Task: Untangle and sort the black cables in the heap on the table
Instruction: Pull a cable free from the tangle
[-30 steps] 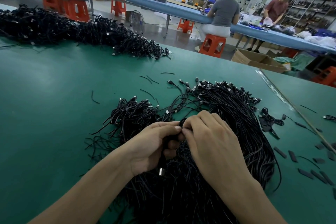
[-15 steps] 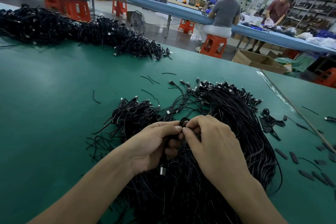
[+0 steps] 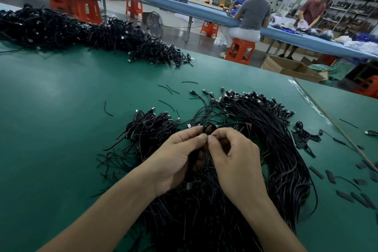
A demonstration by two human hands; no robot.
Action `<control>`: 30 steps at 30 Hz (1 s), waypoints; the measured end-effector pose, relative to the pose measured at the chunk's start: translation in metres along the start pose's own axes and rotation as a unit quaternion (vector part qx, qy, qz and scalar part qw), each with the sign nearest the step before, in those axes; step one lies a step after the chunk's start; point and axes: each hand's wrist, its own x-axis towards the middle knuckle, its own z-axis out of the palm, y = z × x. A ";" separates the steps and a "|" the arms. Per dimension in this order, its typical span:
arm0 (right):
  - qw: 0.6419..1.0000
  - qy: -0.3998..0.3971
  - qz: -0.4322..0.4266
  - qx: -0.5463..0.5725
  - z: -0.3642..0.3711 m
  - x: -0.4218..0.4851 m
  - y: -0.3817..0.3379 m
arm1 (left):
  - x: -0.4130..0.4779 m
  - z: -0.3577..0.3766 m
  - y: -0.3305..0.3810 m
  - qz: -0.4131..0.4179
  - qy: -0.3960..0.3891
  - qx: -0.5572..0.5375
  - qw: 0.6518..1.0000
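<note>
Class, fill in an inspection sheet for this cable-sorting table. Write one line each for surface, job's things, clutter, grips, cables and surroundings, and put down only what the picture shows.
Surface: green table, with a taped seam at the right.
Job's things: heap of black cables in front of the person, plugs fanned along its far edge.
Clutter: short cable offcuts beyond the heap; flat black strips at the right.
Grips: left hand and right hand both pinch a looped cable above the heap.
Cables: second cable pile along the far left edge.
Surroundings: seated person at a blue bench, orange stools, cardboard box.
</note>
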 end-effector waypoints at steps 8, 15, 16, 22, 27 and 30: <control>0.990 0.020 0.002 0.139 0.001 0.000 0.003 | 0.000 -0.015 0.003 0.104 0.041 0.231 0.966; 0.990 0.003 -0.031 0.137 0.000 0.005 0.007 | 0.000 -0.017 0.004 0.148 0.035 0.307 0.939; 0.986 0.001 -0.022 0.164 0.001 0.004 0.006 | -0.001 -0.014 0.002 0.157 0.029 0.278 0.947; 0.973 -0.028 0.008 0.229 0.012 -0.005 0.009 | -0.005 -0.009 0.000 0.188 0.019 0.140 0.972; 0.959 -0.069 0.038 0.272 0.013 -0.005 0.011 | -0.005 -0.007 0.004 0.186 0.016 0.087 0.979; 0.949 -0.105 0.030 0.297 0.012 -0.003 0.011 | -0.006 -0.007 0.003 0.216 0.019 0.122 0.969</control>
